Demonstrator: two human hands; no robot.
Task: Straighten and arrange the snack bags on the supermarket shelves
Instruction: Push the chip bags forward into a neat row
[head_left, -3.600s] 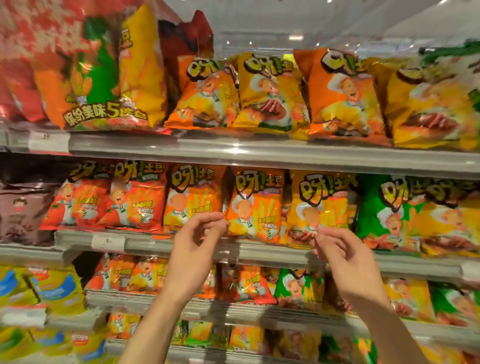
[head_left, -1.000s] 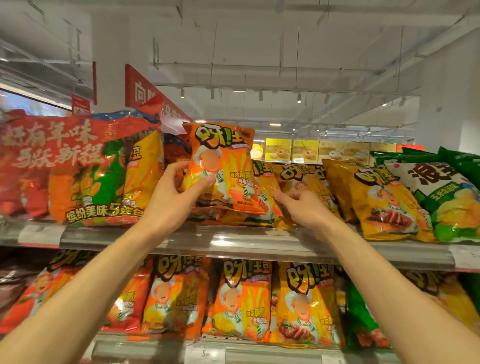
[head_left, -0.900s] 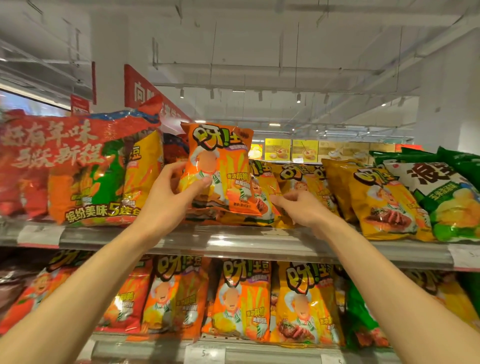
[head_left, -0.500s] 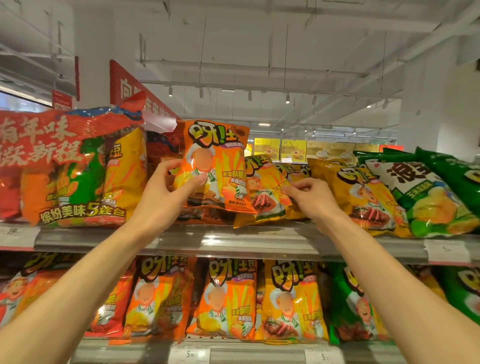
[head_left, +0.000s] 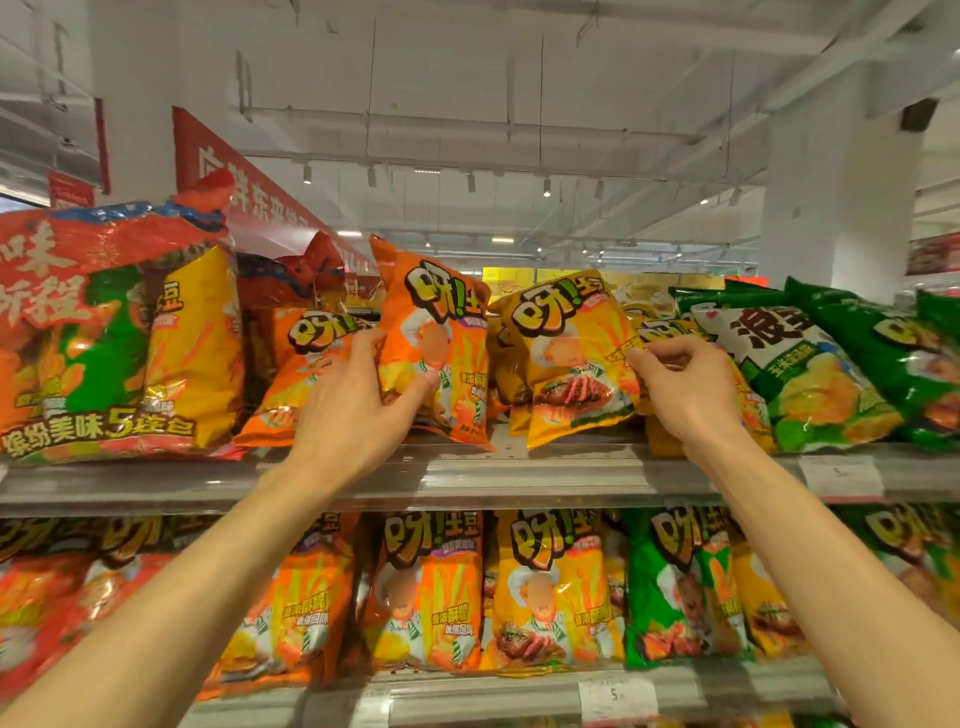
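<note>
On the top shelf (head_left: 467, 475) an orange snack bag (head_left: 447, 322) stands upright; my left hand (head_left: 358, 410) grips its lower left edge, thumb across the front. Right of it a yellow snack bag (head_left: 566, 332) leans back and tilts to the left. My right hand (head_left: 685, 384) pinches that bag's right edge between thumb and fingers. Another orange bag (head_left: 301, 364) lies slumped behind my left hand. More yellow bags (head_left: 748, 395) are partly hidden behind my right hand.
A big red multipack (head_left: 104, 338) fills the top shelf's left end and green bags (head_left: 810, 374) lean at its right. The shelf below (head_left: 519, 691) holds a row of upright orange, yellow and green bags. Price tags (head_left: 839, 475) hang on the shelf edges.
My right hand has taken the yellow bag by its right edge and raised it more upright. My left hand keeps its hold on the orange bag, now set lower against the shelf.
</note>
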